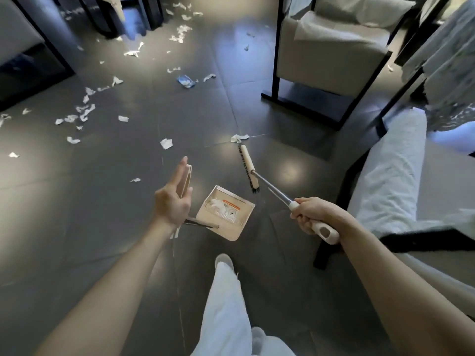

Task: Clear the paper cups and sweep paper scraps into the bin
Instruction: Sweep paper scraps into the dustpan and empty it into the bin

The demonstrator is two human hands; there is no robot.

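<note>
White paper scraps [84, 111] lie scattered over the dark tiled floor, mostly at the left and far middle. One scrap [239, 137] sits just beyond the broom head [248, 168]. My right hand [308, 217] grips the broom's beige handle; its metal shaft slants down to the head on the floor. A beige dustpan [226, 214] stands on the floor between my hands with white scraps inside. My left hand [172, 199] has straight fingers, and the dustpan's upright handle [189, 176] leans against them. A crumpled blue-and-white piece [185, 81] lies farther out.
A pale upholstered chair [329, 47] on a black frame stands at the far right. A second chair [385, 188] is close on my right. Dark furniture [25, 60] fills the left edge. My white-trousered leg and shoe [225, 263] are just behind the dustpan.
</note>
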